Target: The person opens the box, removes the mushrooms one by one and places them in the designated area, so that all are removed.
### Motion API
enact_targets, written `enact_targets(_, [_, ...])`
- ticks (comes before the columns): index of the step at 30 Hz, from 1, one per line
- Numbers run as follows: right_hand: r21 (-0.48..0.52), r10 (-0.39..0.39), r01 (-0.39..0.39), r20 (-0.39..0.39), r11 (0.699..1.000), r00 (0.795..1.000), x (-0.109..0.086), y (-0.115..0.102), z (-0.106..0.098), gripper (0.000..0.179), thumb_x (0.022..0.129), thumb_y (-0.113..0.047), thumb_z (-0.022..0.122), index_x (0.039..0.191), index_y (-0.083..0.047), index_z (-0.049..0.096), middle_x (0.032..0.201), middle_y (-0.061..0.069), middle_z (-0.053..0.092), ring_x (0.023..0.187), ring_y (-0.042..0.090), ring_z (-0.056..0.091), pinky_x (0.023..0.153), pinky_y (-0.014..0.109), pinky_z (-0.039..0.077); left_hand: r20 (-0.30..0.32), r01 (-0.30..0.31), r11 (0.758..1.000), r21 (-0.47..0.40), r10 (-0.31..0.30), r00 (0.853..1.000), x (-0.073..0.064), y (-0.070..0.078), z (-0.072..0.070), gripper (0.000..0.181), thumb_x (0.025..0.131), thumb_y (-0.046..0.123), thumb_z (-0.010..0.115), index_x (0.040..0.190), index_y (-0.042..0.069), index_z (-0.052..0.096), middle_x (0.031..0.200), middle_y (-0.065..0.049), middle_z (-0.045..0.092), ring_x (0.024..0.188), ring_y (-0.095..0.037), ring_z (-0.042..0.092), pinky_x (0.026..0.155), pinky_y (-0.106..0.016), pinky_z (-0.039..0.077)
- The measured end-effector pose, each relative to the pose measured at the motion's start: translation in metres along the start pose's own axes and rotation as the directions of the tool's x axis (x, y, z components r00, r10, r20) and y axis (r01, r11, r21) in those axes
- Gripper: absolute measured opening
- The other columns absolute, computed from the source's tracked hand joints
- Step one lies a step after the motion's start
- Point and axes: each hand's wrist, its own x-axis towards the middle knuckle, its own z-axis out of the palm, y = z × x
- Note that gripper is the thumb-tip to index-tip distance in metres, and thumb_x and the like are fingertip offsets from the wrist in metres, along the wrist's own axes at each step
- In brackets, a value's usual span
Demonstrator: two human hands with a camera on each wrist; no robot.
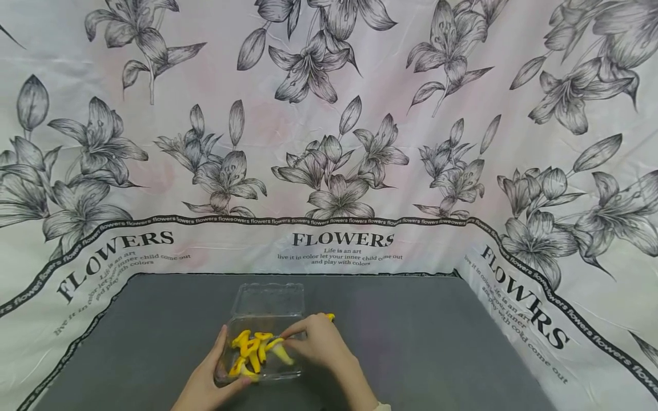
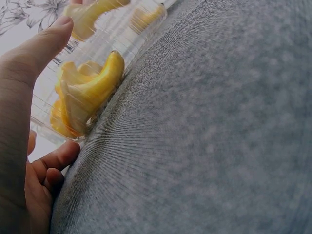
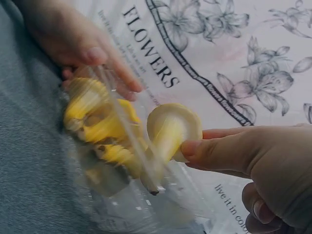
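A pale banana piece (image 3: 170, 129) is pinched by the right hand (image 1: 319, 342) above the clear plastic container (image 1: 267, 319). The container's near-left corner is gripped by the left hand (image 1: 211, 379), thumb raised alongside the yellow pieces (image 1: 249, 351).

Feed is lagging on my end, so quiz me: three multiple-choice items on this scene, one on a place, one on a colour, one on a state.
1. Where does the clear plastic box stand?
A. on the grey table top
B. on a wooden shelf
C. in a sink

2. What colour are the curved pieces in the box?
A. green
B. yellow
C. blue

3. What is the right hand doing?
A. lying flat on the table
B. pinching one pale yellow piece over the box
C. gripping the lid

Answers: 1 A, the head view shows the box on the grey table top. 2 B, they show yellow in all views. 3 B, the right wrist view shows thumb and fingers on the piece, while the left hand holds the box's side.
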Motion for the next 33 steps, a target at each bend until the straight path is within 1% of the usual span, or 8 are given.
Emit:
enact_targets(5, [-0.028, -0.039, 0.038, -0.049, 0.999, 0.998, -0.001, 0.003, -0.007, 0.010, 0.091, -0.018, 0.086, 0.098, -0.024, 0.088, 0.091, -0.011, 0.081, 0.059, -0.005, 0.054, 0.069, 0.020, 0.050, -0.006, 0.000, 1.000, 0.007, 0.000, 1.000, 0.000, 0.001, 0.001, 0.120, 0.089, 0.049, 0.084, 0.173, 0.022, 0.003, 0.091, -0.003, 0.050, 0.069, -0.017, 0.046, 0.062, -0.030, 0.041])
enact_targets(7, [-0.030, -0.035, 0.033, -0.060, 0.999, 0.998, -0.002, 0.005, -0.008, 0.009, 0.091, -0.018, 0.087, 0.098, -0.024, 0.088, 0.091, -0.011, 0.081, 0.061, -0.005, 0.055, 0.070, 0.020, 0.050, -0.005, 0.000, 1.000, 0.007, 0.000, 1.000, -0.001, 0.001, 0.001, 0.121, 0.089, 0.049, 0.085, 0.173, 0.022, 0.003, 0.087, -0.005, 0.050, 0.067, -0.017, 0.046, 0.062, -0.031, 0.042])
enact_targets(10, [-0.013, -0.029, 0.028, -0.068, 1.000, 0.997, -0.002, 0.007, -0.010, 0.009, 0.090, -0.018, 0.087, 0.098, -0.023, 0.088, 0.091, -0.010, 0.081, 0.054, -0.006, 0.043, 0.060, 0.017, 0.044, -0.010, -0.029, 0.999, 0.016, 0.029, 1.000, -0.002, 0.000, 0.001, 0.120, 0.089, 0.047, 0.084, 0.173, 0.019, 0.003, 0.124, -0.026, 0.063, 0.067, -0.018, 0.045, 0.068, -0.034, 0.045])
enact_targets(12, [0.004, -0.023, 0.023, -0.072, 1.000, 0.997, -0.003, 0.008, -0.011, 0.009, 0.090, -0.018, 0.087, 0.098, -0.023, 0.088, 0.091, -0.008, 0.082, 0.048, -0.004, 0.031, 0.053, 0.016, 0.036, -0.013, -0.039, 0.999, 0.012, 0.039, 0.999, -0.003, 0.000, 0.001, 0.120, 0.089, 0.046, 0.085, 0.173, 0.019, 0.003, 0.155, -0.033, 0.046, 0.066, -0.017, 0.044, 0.068, -0.035, 0.046])
enact_targets(14, [0.020, -0.025, 0.026, -0.084, 0.999, 0.996, -0.003, 0.009, -0.012, 0.009, 0.090, -0.018, 0.087, 0.098, -0.022, 0.088, 0.091, -0.006, 0.082, 0.045, -0.004, 0.025, 0.050, 0.017, 0.032, -0.020, -0.056, 0.998, 0.001, 0.056, 0.998, -0.003, -0.001, 0.001, 0.120, 0.089, 0.044, 0.085, 0.173, 0.017, 0.004, 0.168, -0.032, 0.027, 0.066, -0.016, 0.043, 0.066, -0.033, 0.046])
enact_targets(18, [0.036, -0.025, 0.029, -0.119, 0.999, 0.993, -0.003, 0.013, -0.015, 0.008, 0.090, -0.019, 0.087, 0.097, -0.021, 0.088, 0.092, -0.004, 0.082, 0.044, -0.005, 0.024, 0.048, 0.017, 0.030, -0.019, -0.060, 0.998, -0.027, 0.059, 0.998, -0.002, 0.000, 0.000, 0.120, 0.089, 0.042, 0.086, 0.173, 0.018, 0.005, 0.165, -0.030, 0.031, 0.065, -0.015, 0.043, 0.058, -0.029, 0.043])
enact_targets(23, [0.030, -0.031, 0.037, -0.176, 0.999, 0.984, -0.004, 0.020, -0.020, 0.007, 0.089, -0.018, 0.088, 0.095, -0.019, 0.088, 0.084, -0.006, 0.080, 0.049, -0.004, 0.029, 0.048, 0.017, 0.030, -0.011, -0.063, 0.998, 0.009, 0.063, 0.998, -0.002, -0.001, -0.001, 0.120, 0.090, 0.045, 0.084, 0.173, 0.018, 0.002, 0.171, -0.031, 0.016, 0.065, -0.017, 0.043, 0.068, -0.036, 0.045])
enact_targets(33, [0.103, 0.070, -0.047, -0.227, 0.994, 0.971, -0.010, 0.033, -0.035, 0.006, 0.091, -0.018, 0.087, 0.096, -0.017, 0.088, 0.088, -0.006, 0.080, 0.044, -0.002, 0.036, 0.044, 0.018, 0.032, -0.008, -0.046, 0.999, 0.008, 0.046, 0.999, 0.000, 0.000, -0.001, 0.121, 0.089, 0.048, 0.085, 0.173, 0.020, 0.003, 0.172, -0.029, 0.015, 0.068, -0.018, 0.044, 0.071, -0.037, 0.046])
